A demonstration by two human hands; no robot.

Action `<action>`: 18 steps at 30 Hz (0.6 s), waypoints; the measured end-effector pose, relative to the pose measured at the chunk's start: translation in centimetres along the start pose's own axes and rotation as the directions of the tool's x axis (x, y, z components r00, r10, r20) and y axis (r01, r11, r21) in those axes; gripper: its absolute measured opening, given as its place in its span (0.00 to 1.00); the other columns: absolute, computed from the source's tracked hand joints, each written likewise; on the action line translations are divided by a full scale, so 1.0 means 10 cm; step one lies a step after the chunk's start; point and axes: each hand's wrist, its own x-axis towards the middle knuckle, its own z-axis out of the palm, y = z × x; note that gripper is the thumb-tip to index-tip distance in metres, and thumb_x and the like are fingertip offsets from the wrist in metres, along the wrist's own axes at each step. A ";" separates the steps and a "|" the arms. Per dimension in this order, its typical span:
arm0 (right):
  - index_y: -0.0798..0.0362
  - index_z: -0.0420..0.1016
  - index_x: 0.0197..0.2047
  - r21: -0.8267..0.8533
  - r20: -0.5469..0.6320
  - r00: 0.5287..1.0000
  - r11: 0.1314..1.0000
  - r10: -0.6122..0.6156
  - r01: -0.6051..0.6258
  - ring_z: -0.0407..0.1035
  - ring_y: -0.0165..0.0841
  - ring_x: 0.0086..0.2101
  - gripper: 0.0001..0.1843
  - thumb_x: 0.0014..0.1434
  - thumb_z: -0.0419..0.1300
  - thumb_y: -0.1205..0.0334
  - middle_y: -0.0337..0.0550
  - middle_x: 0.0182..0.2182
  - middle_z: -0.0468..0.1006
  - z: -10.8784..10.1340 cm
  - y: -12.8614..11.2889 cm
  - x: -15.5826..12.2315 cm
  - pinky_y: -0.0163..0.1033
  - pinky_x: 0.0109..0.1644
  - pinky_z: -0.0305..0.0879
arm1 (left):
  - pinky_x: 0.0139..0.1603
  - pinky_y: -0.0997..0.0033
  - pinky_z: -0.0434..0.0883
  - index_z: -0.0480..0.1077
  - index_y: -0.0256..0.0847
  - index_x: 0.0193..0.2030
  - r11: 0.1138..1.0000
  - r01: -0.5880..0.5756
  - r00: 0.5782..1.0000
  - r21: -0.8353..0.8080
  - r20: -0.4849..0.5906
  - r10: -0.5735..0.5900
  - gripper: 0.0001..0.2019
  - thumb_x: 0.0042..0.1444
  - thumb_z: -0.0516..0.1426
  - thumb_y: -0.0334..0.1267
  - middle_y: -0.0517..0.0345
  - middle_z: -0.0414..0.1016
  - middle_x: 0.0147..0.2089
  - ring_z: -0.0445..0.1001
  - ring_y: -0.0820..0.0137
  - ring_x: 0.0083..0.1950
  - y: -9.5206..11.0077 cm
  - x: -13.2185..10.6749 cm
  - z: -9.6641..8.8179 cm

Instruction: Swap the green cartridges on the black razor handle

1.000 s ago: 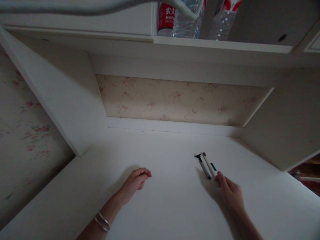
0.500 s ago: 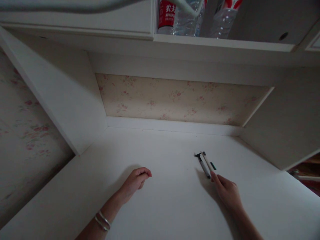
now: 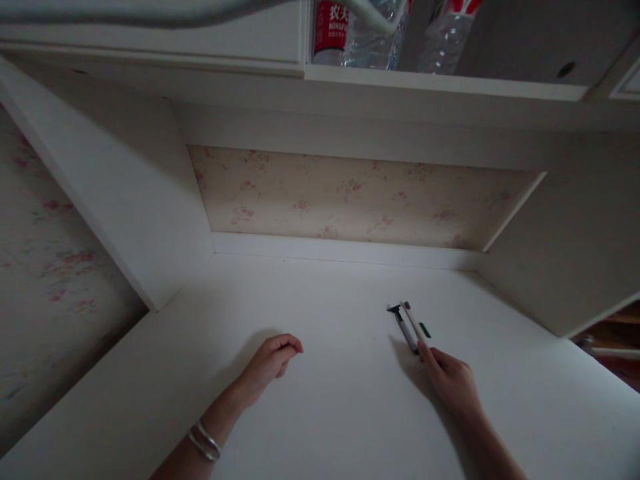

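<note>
My right hand (image 3: pixel 450 381) is closed in a pinch on the near end of a slim white toothbrush (image 3: pixel 411 320), whose dark head points away from me. Just left of it lies a razor (image 3: pixel 406 333) with a black head and a grey handle; its lower end is close to my fingertips. A small dark green piece (image 3: pixel 425 330) shows on the brush's right side, and what it belongs to is hidden. My left hand (image 3: pixel 273 357) rests near the middle of the white desk (image 3: pixel 340 407), fingers curled in, with nothing visible in them.
Behind the desk runs a low white ledge (image 3: pixel 345 251) under floral wallpaper (image 3: pixel 325 193). White side panels (image 3: pixel 125 193) stand left and right. Overhead is a shelf with a red-labelled bottle (image 3: pixel 330 30) and clear bottles (image 3: pixel 373 40). A pale curved bar (image 3: pixel 175 15) crosses the top.
</note>
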 end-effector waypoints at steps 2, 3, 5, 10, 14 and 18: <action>0.53 0.75 0.23 -0.012 0.002 1.000 1.000 -0.006 0.006 0.67 0.35 0.21 0.33 0.61 0.47 0.36 0.41 0.16 0.71 0.00 0.00 -0.01 0.34 0.26 0.57 | 0.21 0.72 0.41 0.69 0.37 0.32 1.000 0.000 1.000 0.007 -0.002 0.000 0.11 0.45 0.55 0.42 0.72 0.46 0.16 0.43 0.78 0.18 -0.01 0.00 0.00; 0.53 0.74 0.22 -0.024 -0.001 1.000 1.000 -0.007 0.007 0.67 0.36 0.22 0.33 0.61 0.46 0.36 0.41 0.17 0.72 0.00 0.00 -0.01 0.34 0.26 0.58 | 0.21 0.72 0.41 0.69 0.37 0.32 1.000 -0.002 1.000 0.012 -0.002 0.002 0.11 0.46 0.56 0.42 0.72 0.47 0.16 0.44 0.78 0.18 -0.02 0.00 -0.01; 0.52 0.75 0.25 -0.065 -0.017 1.000 0.998 -0.003 0.002 0.69 0.37 0.24 0.32 0.62 0.45 0.37 0.42 0.19 0.74 -0.01 -0.02 0.00 0.35 0.27 0.58 | 0.21 0.72 0.41 0.70 0.37 0.33 1.000 -0.009 1.000 0.028 0.001 0.009 0.11 0.46 0.55 0.43 0.72 0.47 0.15 0.44 0.78 0.18 -0.04 0.01 -0.01; 0.48 0.74 0.46 -0.381 0.084 0.994 0.924 0.071 -0.034 0.73 0.42 0.37 0.23 0.65 0.44 0.45 0.47 0.41 0.78 -0.07 -0.20 0.12 0.39 0.34 0.63 | 0.20 0.72 0.41 0.70 0.37 0.33 0.998 -0.013 1.000 0.066 0.001 0.013 0.13 0.46 0.55 0.44 0.72 0.48 0.15 0.45 0.77 0.18 -0.07 0.03 -0.01; 0.51 0.73 0.48 -0.552 0.283 0.938 0.834 0.199 -0.010 0.73 0.47 0.40 0.19 0.64 0.47 0.52 0.54 0.43 0.77 -0.06 -0.38 0.30 0.45 0.39 0.65 | 0.21 0.73 0.43 0.71 0.37 0.33 0.995 -0.020 1.000 0.103 -0.009 0.021 0.12 0.46 0.54 0.43 0.71 0.48 0.15 0.47 0.76 0.19 -0.06 0.01 0.01; 0.57 0.76 0.42 -0.549 0.310 0.916 0.835 0.255 -0.047 0.72 0.54 0.41 0.14 0.59 0.54 0.58 0.63 0.40 0.77 -0.01 -0.45 0.46 0.52 0.41 0.64 | 0.23 0.73 0.45 0.72 0.38 0.32 0.988 -0.066 0.998 0.139 0.002 0.067 0.11 0.46 0.53 0.40 0.70 0.49 0.16 0.48 0.75 0.19 -0.06 0.00 0.02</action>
